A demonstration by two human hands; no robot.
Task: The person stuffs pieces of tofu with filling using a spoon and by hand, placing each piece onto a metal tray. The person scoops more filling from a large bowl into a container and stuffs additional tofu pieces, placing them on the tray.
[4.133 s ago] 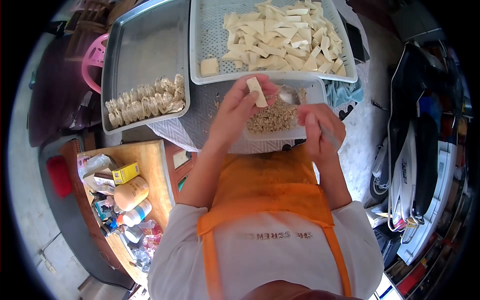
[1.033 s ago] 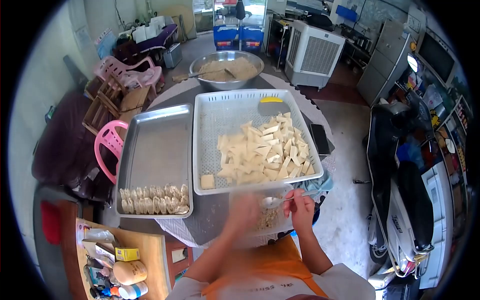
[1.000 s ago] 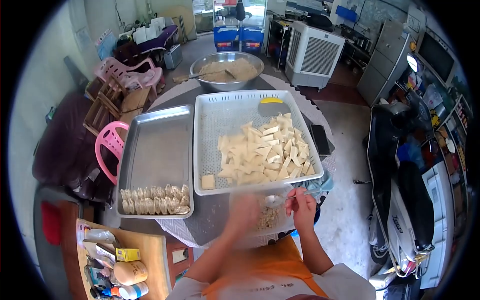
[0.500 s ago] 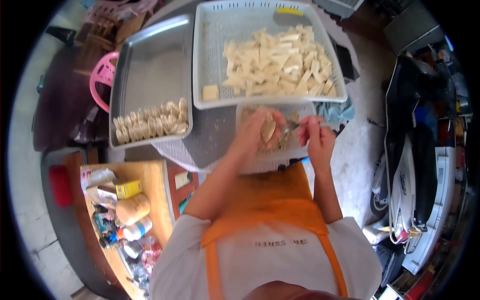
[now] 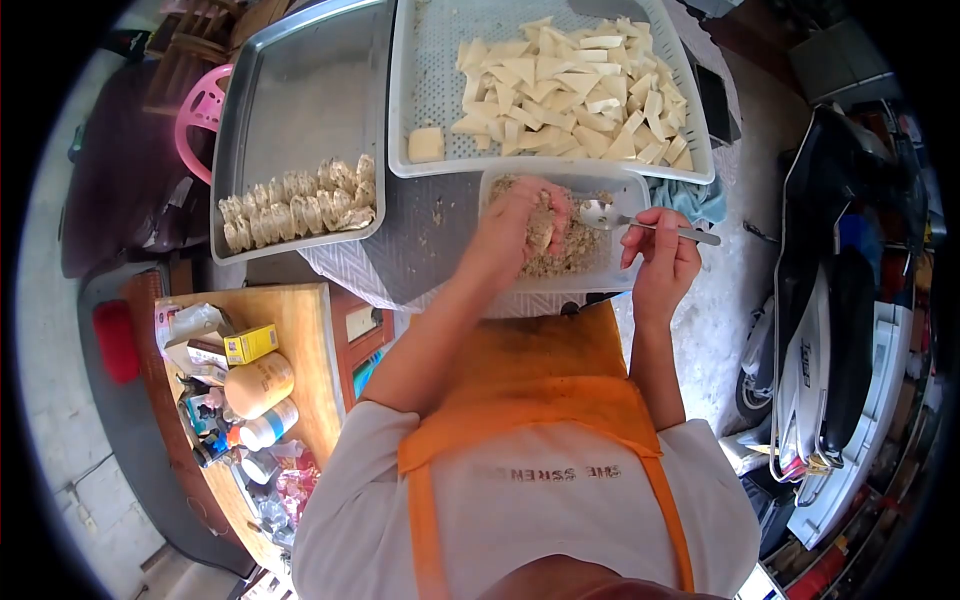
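Observation:
My left hand is curled over a white plastic container of crumbly brown minced filling. Its fingers close round a pale piece of tofu, mostly hidden by the hand. In my right hand is a metal spoon, its bowl over the filling and pointing toward my left hand. Beyond the container, a white perforated basket holds a heap of pale triangular tofu pieces and a square block. Filled pieces stand in rows in a metal tray.
A teal cloth lies right of the container, beside the patterned tablecloth. At lower left, a wooden table carries jars, a yellow box and bags. A parked scooter stands at right.
The spoon has come out from beside my left hand toward the right and now lies level over the filling. My left hand has turned further over, hiding more of the tofu piece.

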